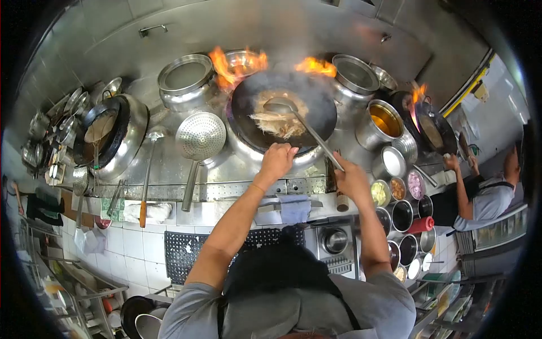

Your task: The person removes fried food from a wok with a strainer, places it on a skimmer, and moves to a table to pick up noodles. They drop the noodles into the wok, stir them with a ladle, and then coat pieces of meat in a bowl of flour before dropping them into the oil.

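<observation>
A black wok (pixel 243 107) sits over the middle burner with steam rising from it and flames behind its far rim. Pale, strip-like food (pixel 282 125) lies in its bottom; its exact kind is hard to make out. My right hand (pixel 353 179) is wrapped round the long handle of a ladle (pixel 317 137), whose bowl rests in the food. At the wok's near edge, my left hand (pixel 276 164) is closed on the rim; the part under its fingers is hidden.
A perforated strainer (pixel 201 136) and another wok (pixel 101 127) stand to the left. On the right are a pot of orange liquid (pixel 385 120) and several ingredient tins (pixel 397 189). Another person (pixel 485 198) works at a flaming wok (pixel 432 127) there.
</observation>
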### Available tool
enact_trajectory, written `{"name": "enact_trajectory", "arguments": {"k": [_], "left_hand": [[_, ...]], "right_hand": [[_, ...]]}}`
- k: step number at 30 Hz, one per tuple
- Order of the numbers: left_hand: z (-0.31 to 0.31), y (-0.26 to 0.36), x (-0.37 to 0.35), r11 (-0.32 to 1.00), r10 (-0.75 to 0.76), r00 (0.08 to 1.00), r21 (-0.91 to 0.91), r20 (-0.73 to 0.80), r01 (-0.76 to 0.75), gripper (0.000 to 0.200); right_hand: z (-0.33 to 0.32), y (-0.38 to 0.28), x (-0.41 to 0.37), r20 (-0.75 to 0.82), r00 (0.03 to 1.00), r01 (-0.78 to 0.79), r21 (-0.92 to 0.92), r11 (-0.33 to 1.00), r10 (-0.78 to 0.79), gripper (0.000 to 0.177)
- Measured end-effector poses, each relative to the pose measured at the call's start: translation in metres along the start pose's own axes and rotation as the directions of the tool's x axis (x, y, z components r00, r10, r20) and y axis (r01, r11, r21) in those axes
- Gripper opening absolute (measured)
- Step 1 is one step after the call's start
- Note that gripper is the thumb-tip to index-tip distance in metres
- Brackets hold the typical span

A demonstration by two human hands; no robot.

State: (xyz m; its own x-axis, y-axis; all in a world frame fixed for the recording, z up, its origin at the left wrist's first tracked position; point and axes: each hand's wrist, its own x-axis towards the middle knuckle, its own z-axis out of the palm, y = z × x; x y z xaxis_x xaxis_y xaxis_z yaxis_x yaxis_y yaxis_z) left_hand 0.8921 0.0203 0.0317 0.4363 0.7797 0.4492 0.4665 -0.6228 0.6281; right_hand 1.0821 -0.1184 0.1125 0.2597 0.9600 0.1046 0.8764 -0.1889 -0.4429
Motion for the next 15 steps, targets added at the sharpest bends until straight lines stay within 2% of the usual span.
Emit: {"name": "enact_trajectory", "arguments": {"k": [5, 7, 8, 10, 14, 15], "left_hand": [[0.003, 0.000, -0.004, 1.000, 0.019, 0.999, -0.010, -0.026, -0.019, 0.033], [0.006, -0.004, -0.003, 1.000, 0.020, 0.999, -0.023, -0.039, -0.021, 0.032], [0.005, -0.003, 0.001, 1.000, 0.019, 0.999, -0.013, -0.047, -0.020, 0.032], [0.003, 0.002, -0.003, 1.000, 0.015, 0.999, 0.005, -0.050, -0.015, 0.031], [0.010, 0.002, -0.007, 0.999, 0.030, 0.999, 0.024, -0.037, -0.029, 0.029], [0.013, 0.002, -0.010, 0.999, 0.028, 0.997, 0.040, -0.076, -0.025, 0.029]], "right_hand": [[0.010, 0.005, -0.009, -0.013, 0.999, 0.036, 0.009, 0.999, -0.035, 0.051], [0.000, 0.004, -0.005, 0.067, 0.995, -0.077, 0.031, 0.997, 0.075, 0.053], [-0.005, 0.004, -0.005, 0.065, 0.996, -0.066, 0.036, 0.997, 0.063, 0.053], [-0.006, 0.009, -0.021, -0.038, 0.999, 0.019, 0.106, 0.994, -0.015, 0.053], [0.009, 0.042, -0.022, 0.070, 0.997, 0.007, 0.128, 0.992, -0.016, 0.051], [0.003, 0.041, -0.018, 0.075, 0.997, -0.023, 0.140, 0.990, 0.013, 0.050]]}}
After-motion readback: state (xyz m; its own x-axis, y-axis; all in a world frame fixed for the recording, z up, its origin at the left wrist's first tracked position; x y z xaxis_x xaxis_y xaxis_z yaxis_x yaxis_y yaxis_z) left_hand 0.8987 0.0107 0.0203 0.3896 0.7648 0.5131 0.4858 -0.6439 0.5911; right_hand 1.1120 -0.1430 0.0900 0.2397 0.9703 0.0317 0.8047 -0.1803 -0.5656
